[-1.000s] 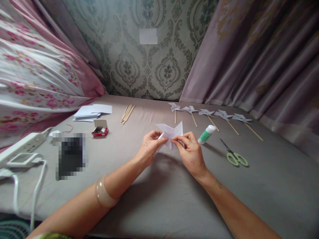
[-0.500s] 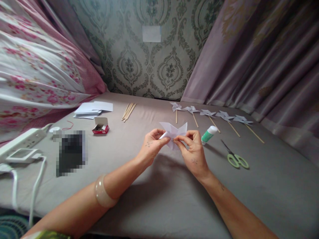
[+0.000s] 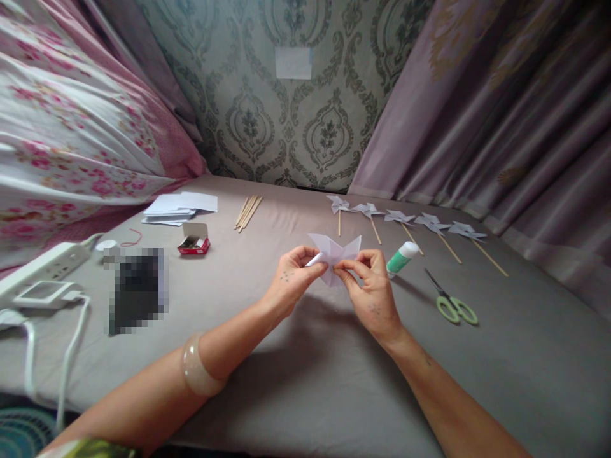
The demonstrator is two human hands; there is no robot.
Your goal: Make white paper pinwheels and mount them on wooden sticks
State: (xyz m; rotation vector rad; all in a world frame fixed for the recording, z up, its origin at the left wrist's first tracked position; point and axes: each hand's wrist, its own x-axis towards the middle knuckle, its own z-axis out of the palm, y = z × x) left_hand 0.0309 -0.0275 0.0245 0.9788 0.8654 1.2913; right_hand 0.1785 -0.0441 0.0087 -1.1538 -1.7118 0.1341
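At the far left, a white power strip (image 3: 41,273) is lying on the grey cloth-covered surface (image 3: 267,375), and a charger (image 3: 45,294) is sitting against it. Next along, a pixelated dark object (image 3: 138,289) is resting near a red string (image 3: 132,239), and a stack of white paper (image 3: 174,208) is lying behind an open red box (image 3: 193,244) that is holding bits too small to name. Thin wooden sticks (image 3: 248,213) are lying loosely bunched farther right. Near the middle, the left hand (image 3: 289,280) is closing thumb and fingers on one side of a folded white paper piece (image 3: 329,247), which is hanging above the surface with its points spreading upward. The right hand (image 3: 375,296) is pinching the same piece near its centre, its fingertips nearly together. The step in hand seems to be bringing folds in to the centre; the next move is probably calling for a steady left hold and a light right pinch, so that nothing is springing open. Behind the right hand, a green-and-white glue stick (image 3: 402,257) is standing, five paper pinwheels (image 3: 431,223) are lying in a row beyond, and green-handled scissors (image 3: 456,310) are resting rightward with blades slightly parted.
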